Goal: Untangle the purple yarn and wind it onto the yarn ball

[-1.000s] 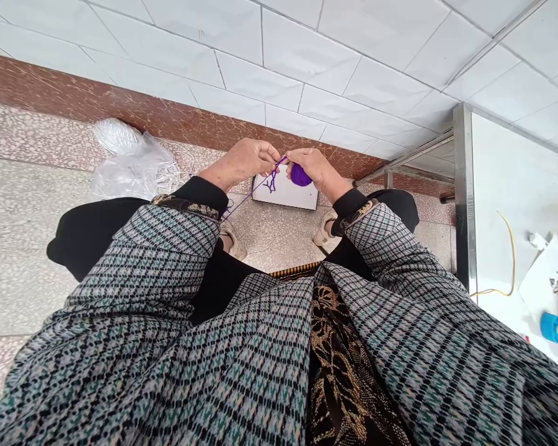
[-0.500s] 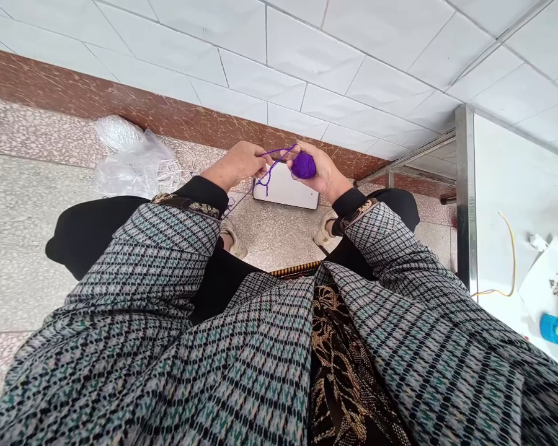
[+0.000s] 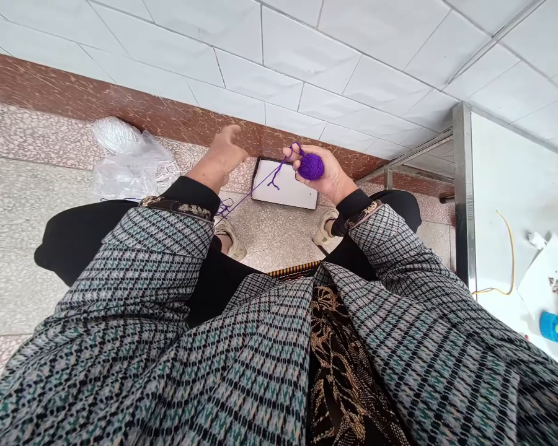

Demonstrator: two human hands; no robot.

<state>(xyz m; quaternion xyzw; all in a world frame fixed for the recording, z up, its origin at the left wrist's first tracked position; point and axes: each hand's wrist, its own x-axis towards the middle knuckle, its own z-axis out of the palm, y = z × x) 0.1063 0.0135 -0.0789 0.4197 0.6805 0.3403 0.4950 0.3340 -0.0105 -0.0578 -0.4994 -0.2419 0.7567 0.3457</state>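
Head view | your right hand (image 3: 329, 176) curled round purple yarn ball (image 3: 311, 166), strand looped at fingertips, above white board (image 3: 291, 192) | your left hand (image 3: 221, 158) open, holding nothing, well apart | slack purple strand (image 3: 255, 189) runs to black cuff (image 3: 190, 191) | risk: ball slips from loose grip, or slack strand snags cuff and tangles

Purple yarn ball (image 3: 311, 166) partly hidden by the right hand (image 3: 328, 175), white table (image 3: 516, 179) cut off at the right edge
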